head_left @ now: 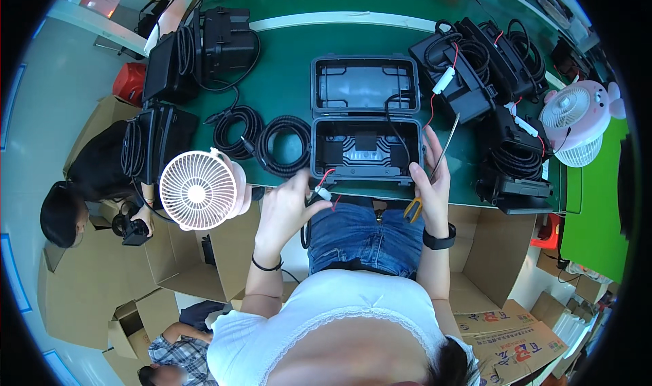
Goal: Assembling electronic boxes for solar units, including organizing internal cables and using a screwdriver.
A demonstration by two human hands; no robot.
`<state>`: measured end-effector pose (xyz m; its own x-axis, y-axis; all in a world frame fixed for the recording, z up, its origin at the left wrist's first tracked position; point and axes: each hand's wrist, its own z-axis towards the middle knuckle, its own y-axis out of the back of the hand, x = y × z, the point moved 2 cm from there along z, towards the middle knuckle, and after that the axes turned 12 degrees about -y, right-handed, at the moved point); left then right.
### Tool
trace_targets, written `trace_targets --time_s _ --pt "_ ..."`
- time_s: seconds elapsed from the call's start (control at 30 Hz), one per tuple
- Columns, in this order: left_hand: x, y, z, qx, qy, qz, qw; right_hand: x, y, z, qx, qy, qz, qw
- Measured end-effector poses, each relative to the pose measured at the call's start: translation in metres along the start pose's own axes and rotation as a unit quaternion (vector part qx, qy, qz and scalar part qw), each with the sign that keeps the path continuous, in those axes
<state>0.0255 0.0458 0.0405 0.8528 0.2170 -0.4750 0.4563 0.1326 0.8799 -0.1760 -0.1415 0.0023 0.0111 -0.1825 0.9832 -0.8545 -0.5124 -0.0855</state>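
In front of me an open black plastic box (367,172) stands on the green table, its lid (363,84) tipped back and a black cable curving inside it. Just left of the box's front edge, my left hand (288,206) is closed on a black cable end with a white connector (322,193) and red wires. My right hand (435,175) is at the box's right front corner, fingers wrapped around a slim metal tool (446,145) with yellow looped handles; its exact kind is unclear. Part of the tool is hidden by the hand.
Coiled black cables (284,145) lie left of the box. Several black boxes with cables (455,74) crowd the right side, others (227,40) the far left. A pink fan (198,190) stands at the near left edge, another (577,114) at right. Co-workers (102,158) sit at left among cartons.
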Motion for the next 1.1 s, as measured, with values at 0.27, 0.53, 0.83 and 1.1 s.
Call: trace_targets --time_s 0.27,0.53,0.83,1.1 --pt "-0.017 0.007 -0.003 -0.064 -0.153 -0.382 0.909 0.001 0.004 0.001 -0.002 -0.023 -0.008 1.000" --pt "-0.044 0.008 0.059 -0.273 -0.176 -0.010 0.946 -0.004 0.003 0.002 -0.004 0.004 -0.014 1.000" --pt "-0.069 -0.010 0.076 -0.093 -0.342 0.011 0.935 -0.006 0.003 0.003 0.009 0.000 0.014 1.000" --pt "-0.070 -0.023 0.078 -0.027 -0.231 0.154 0.960 0.017 0.013 0.007 -0.027 -0.022 -0.015 0.999"
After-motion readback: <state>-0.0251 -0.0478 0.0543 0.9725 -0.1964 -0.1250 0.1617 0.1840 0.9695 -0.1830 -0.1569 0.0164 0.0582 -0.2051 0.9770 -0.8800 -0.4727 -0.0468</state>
